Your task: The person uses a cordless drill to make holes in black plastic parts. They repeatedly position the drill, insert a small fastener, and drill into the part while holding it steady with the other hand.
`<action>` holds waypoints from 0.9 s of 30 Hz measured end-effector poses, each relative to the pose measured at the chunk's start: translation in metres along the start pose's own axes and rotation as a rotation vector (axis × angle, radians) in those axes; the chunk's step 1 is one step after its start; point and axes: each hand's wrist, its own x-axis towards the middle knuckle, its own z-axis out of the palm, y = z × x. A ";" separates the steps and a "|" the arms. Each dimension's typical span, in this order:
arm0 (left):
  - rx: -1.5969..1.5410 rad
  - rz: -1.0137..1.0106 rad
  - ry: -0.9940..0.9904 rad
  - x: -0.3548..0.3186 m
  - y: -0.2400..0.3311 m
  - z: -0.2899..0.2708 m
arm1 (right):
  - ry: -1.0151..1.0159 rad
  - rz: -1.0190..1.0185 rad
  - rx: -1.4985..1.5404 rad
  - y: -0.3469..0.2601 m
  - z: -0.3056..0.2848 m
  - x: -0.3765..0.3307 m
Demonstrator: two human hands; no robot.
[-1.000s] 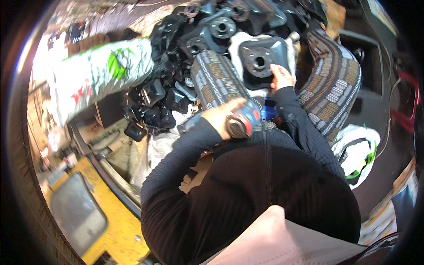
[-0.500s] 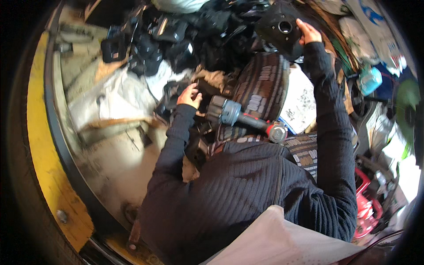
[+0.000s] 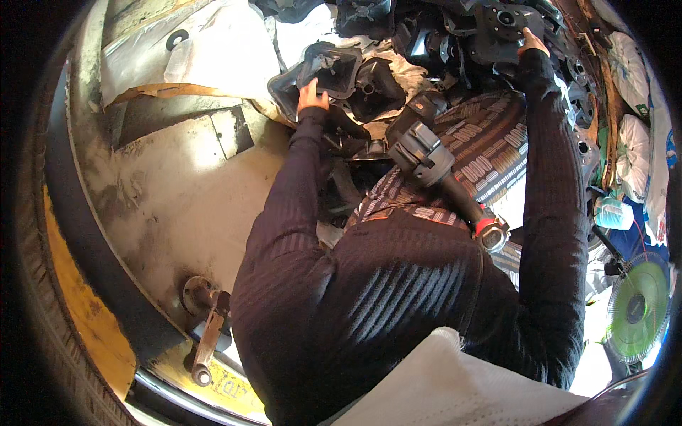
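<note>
In the upper right my right hand point(image 3: 533, 44) grips the edge of a black, square-flanged plastic part point(image 3: 490, 35) with a round hole in its hub. At upper centre my left hand point(image 3: 311, 98) has its fingers on the near rim of a black hollow square part point(image 3: 342, 65), which lies over another dark piece. Beside that sits a further black cup-like part point(image 3: 376, 89). A grey cordless power tool point(image 3: 426, 156) rests across my lap over the patterned cloth point(image 3: 490, 138), its handle towards my right.
Several more black parts point(image 3: 366, 15) are heaped along the far side. White sheeting point(image 3: 227, 50) lies at the far left above a pale metal surface point(image 3: 192, 192). A metal lever point(image 3: 207, 341) sticks up at the lower left. A green fan point(image 3: 637, 307) stands at the right.
The view has shifted, bringing the lever and fan more fully into sight. My left hand has come onto the hollow black part's rim. My right hand still holds the flanged part.
</note>
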 end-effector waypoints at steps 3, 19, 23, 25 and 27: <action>0.106 -0.278 -0.154 0.043 -0.006 0.009 | -0.008 -0.016 -0.101 -0.003 0.002 -0.005; 0.206 -0.558 -0.305 0.135 -0.006 0.076 | -0.153 0.076 1.941 0.255 -0.055 -0.374; -0.041 -0.689 -0.231 0.167 -0.004 0.068 | 0.114 0.213 1.231 0.321 -0.014 -0.498; -0.554 -0.672 -0.057 0.169 0.012 0.060 | 0.308 0.583 1.687 0.314 -0.017 -0.558; -0.907 -0.311 0.142 0.165 0.035 0.055 | 0.548 0.745 1.949 0.288 -0.031 -0.585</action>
